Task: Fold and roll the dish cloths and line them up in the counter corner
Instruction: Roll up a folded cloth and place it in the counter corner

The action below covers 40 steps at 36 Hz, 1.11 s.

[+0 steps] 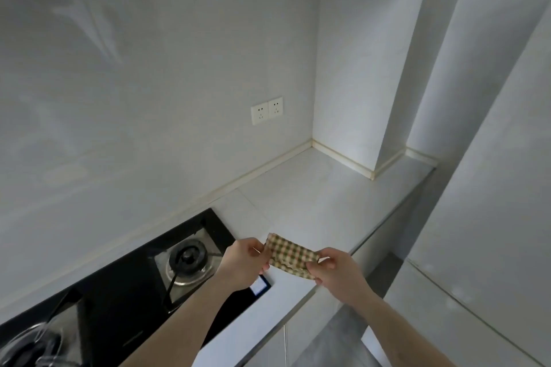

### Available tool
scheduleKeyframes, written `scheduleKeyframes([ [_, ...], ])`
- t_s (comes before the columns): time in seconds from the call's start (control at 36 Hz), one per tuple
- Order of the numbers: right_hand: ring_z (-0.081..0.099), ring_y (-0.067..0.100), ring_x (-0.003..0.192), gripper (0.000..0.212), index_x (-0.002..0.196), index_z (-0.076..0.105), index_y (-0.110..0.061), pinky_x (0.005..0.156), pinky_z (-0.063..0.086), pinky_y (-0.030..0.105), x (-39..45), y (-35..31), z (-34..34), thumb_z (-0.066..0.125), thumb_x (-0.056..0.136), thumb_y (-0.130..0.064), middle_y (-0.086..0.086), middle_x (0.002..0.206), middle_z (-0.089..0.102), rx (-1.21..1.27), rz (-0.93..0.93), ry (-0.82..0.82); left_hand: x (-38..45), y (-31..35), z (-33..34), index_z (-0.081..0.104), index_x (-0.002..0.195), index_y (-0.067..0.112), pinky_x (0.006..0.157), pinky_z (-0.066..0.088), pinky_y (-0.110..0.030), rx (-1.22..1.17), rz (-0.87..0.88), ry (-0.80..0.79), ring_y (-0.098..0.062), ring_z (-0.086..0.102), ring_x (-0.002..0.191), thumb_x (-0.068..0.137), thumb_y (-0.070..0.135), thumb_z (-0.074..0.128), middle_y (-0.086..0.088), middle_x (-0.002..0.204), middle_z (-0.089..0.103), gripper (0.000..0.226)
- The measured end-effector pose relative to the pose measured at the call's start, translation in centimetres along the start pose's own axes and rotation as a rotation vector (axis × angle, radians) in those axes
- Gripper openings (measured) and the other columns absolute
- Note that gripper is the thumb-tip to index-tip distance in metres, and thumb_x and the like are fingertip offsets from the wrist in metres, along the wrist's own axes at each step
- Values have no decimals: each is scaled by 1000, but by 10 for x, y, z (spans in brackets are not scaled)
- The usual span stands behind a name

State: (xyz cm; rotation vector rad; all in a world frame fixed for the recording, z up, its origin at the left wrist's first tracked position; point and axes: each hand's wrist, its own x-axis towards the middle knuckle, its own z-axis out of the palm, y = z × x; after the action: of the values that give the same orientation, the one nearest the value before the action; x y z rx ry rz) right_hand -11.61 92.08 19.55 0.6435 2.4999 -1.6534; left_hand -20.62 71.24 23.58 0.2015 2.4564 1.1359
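At far left, the stove is sitting set into the desk, one burner showing beside my wrist. My left hand is pinching the left end of the checked cloth, fingers curled around its edge. The cloth is hanging in the air between my hands, just above the desk's front edge, folded into a narrow strip; its long axis is running from one hand to the other, dipping slightly toward the right. My right hand is gripping the opposite end. The corner is lying well beyond both hands, up and to the right, so I am judging my right hand nearer for the placing.
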Motion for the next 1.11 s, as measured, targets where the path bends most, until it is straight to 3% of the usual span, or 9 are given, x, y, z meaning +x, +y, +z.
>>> scheduleKeyframes([
  [0.19,72,6,72,8,89,67,-29,74,58,25,79,1,-11,73,84,-29,-9,72,76,-34,61,53,86,18,3,70,79,18,74,57,-29,43,18,-25,-16,72,77,92,31,64,5,71,75,20],
  [0.42,71,4,66,10,88,70,-21,65,51,17,155,16,-18,75,82,-28,-8,66,74,-28,147,140,166,23,20,70,80,25,71,58,-30,101,33,-41,-13,71,76,94,36,64,10,69,73,19],
  [0.53,70,8,65,8,91,70,-19,63,51,21,199,27,-20,74,85,-24,-3,68,74,37,218,181,199,20,23,69,83,32,69,59,-32,110,20,-54,-14,71,77,93,37,60,8,80,74,14],
  [0.69,72,25,79,12,96,70,-16,83,59,43,281,57,-29,75,85,-16,7,77,75,137,355,188,248,4,34,67,107,31,75,51,-22,129,-47,-29,-8,63,90,96,37,59,15,97,64,15],
  [0.78,69,26,71,9,92,73,-13,78,58,41,318,70,-36,74,84,-16,9,71,74,119,409,208,263,-14,49,64,117,29,91,51,-26,171,-133,-67,-13,62,104,96,36,60,12,109,63,23],
  [0.86,69,25,65,11,74,74,-14,74,60,41,348,77,-43,70,84,-19,5,62,72,42,455,162,273,-29,65,58,130,29,106,41,-26,274,-207,-107,-14,53,124,96,40,58,8,129,56,35],
  [0.97,68,27,62,25,58,67,-15,74,61,43,383,93,-52,69,83,-11,7,56,70,46,548,149,285,-38,86,49,140,31,105,41,-27,312,-312,-122,-17,47,131,96,42,56,5,145,41,46],
  [1.11,61,25,55,29,63,63,-7,61,51,36,423,108,-69,61,90,0,7,48,64,170,644,197,306,-40,106,39,149,32,114,38,-34,360,-390,-161,-19,36,141,96,40,55,8,156,30,57],
])
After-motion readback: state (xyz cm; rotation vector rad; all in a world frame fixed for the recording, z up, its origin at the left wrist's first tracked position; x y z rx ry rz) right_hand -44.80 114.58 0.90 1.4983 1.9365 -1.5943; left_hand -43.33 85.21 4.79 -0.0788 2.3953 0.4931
